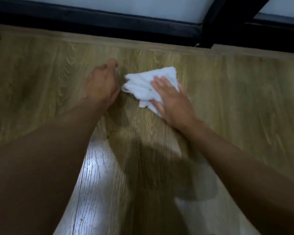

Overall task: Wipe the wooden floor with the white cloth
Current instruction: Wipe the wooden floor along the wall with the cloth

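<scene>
The fingers (158,82) of the right hand (174,101) lie straight and spread, pressing flat on the cloth (139,84) rather than gripping it. The cloth sits bunched on the floor (236,99), its near right part under the palm and fingers, with its crumpled left part sticking out past the fingertips toward the left hand (101,82). That hand rests on the floor just beside the cloth's left edge, its fingers curled under with nothing seen in them; it looks like a prop for the body's weight. The likely trouble is that the cloth, held by pressure alone, slides out from under the palm or rolls up on a hard stroke, so bare skin rubs the boards and a strip goes unwiped. A stroke to the left may also push the loose folds into the left hand. Beyond both hands runs a wooden strip (109,41) along the floor's far edge, and above it a dark frame (109,22), which a long forward stroke could strike.
</scene>
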